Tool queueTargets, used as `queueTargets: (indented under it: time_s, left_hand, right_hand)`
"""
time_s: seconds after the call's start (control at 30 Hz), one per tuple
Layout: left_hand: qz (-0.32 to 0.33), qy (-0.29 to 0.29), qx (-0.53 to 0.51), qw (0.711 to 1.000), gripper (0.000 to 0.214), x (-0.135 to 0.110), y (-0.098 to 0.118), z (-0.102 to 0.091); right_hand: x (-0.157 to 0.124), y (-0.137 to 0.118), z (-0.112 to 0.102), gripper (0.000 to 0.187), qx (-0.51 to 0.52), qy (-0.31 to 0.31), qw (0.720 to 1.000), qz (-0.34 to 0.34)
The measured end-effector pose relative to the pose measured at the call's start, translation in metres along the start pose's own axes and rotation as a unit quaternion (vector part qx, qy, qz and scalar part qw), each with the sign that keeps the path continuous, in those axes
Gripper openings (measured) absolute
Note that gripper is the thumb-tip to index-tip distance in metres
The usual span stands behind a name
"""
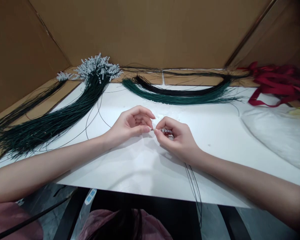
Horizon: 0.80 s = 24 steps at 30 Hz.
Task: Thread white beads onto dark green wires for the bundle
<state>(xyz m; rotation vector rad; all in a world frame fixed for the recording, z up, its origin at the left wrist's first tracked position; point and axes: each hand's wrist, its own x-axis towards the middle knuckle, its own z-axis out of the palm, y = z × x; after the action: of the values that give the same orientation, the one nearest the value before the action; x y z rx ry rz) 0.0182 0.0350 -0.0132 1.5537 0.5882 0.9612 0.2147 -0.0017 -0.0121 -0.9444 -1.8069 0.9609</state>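
Note:
My left hand (131, 126) and my right hand (173, 136) meet over the middle of a white sheet (145, 166). My right hand pinches a thin dark green wire (193, 181) with small white beads near its tip; the wire strands trail back under my wrist and off the table's front edge. My left hand's thumb and forefinger are pinched at the wire's tip, other fingers curled. A few loose white beads (165, 117) lie just behind my hands.
A big bundle of green wires with white beaded ends (65, 113) fans out at the left. A curved bundle of green and black wires (182, 95) lies at the back. Red ribbons (277, 83) sit far right, a clear plastic bag (277, 133) beneath them. Cardboard walls (150, 30) enclose the table.

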Motion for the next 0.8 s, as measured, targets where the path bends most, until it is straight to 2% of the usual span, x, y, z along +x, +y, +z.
queueTargets:
  time_s: [0.47,0.8]
  left_hand:
    - [0.007,-0.007,0.012,1.000,0.027,-0.0007,0.0007,0.0006]
    - [0.009,0.032,0.023,0.999,0.026,-0.0015,0.0026,0.0070]
  right_hand:
    - [0.0002,-0.0011,0.0010,0.011,-0.013,0.008,1.000,-0.002]
    - [-0.0010,-0.0019,0.0015,0.012,-0.028,0.028,0.999,-0.009]
